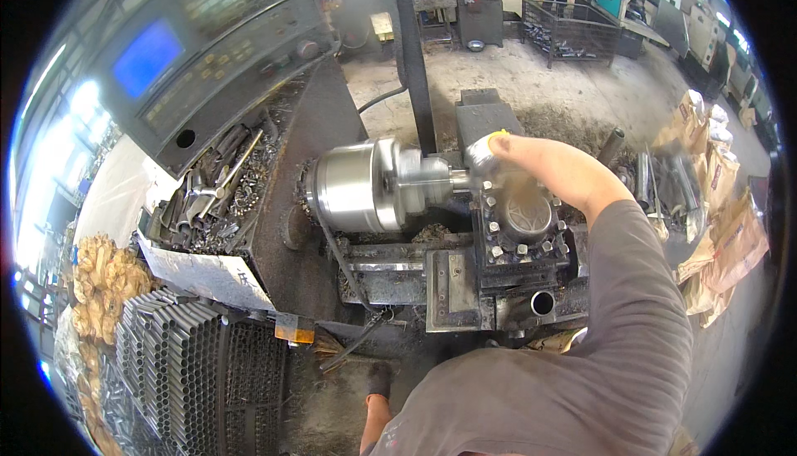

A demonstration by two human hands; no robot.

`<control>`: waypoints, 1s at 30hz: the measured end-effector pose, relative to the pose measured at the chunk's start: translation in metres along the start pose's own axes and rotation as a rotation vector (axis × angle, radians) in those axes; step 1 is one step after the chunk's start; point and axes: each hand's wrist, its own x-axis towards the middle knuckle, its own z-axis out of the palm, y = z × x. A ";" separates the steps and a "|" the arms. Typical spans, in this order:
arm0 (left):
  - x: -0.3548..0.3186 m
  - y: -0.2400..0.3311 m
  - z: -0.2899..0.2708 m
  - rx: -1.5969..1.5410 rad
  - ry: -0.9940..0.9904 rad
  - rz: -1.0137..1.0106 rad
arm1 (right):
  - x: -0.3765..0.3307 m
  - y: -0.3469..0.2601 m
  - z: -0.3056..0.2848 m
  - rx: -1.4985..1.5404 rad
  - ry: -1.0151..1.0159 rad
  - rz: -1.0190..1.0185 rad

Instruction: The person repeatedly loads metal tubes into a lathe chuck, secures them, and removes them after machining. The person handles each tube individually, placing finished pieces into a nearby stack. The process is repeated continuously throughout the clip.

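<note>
Right fingers near chuck; silvery, cylindrical.

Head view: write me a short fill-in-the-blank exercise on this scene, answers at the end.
The lit screen has the colour ____.
In picture height, the left hand is ____ the right hand.
In the picture, the stacked metal tubes lie to the ____ of the left hand.
Missing words: blue; below; left.
</note>
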 end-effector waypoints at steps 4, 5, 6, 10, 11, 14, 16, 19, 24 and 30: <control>-0.030 -0.014 0.008 0.449 0.019 0.334 | 0.017 0.026 -0.004 0.049 -0.040 0.011; -0.041 -0.020 0.007 0.617 -0.041 0.334 | 0.015 0.031 0.000 0.010 0.068 -0.055; -0.049 -0.025 0.006 0.736 -0.107 0.304 | 0.010 0.034 0.003 0.009 0.138 -0.096; -0.063 -0.039 0.000 0.903 -0.221 0.213 | -0.058 0.049 0.020 -0.114 0.391 -0.184; -0.061 -0.040 -0.001 0.926 -0.239 0.207 | -0.082 0.049 0.023 -0.113 0.561 -0.177; -0.042 -0.033 -0.006 0.968 -0.287 0.221 | -0.151 0.027 0.039 0.255 1.046 0.120; -0.026 -0.021 -0.012 0.982 -0.314 0.252 | -0.199 0.007 0.051 0.290 1.217 0.005; 0.006 0.005 -0.023 0.972 -0.356 0.319 | -0.259 -0.018 0.094 0.289 1.450 -0.060; 0.073 0.065 -0.030 0.516 -0.367 0.181 | -0.340 -0.014 0.269 0.577 1.502 0.364; 0.090 0.117 -0.010 0.257 -0.377 -0.002 | -0.342 0.004 0.561 0.950 0.686 1.414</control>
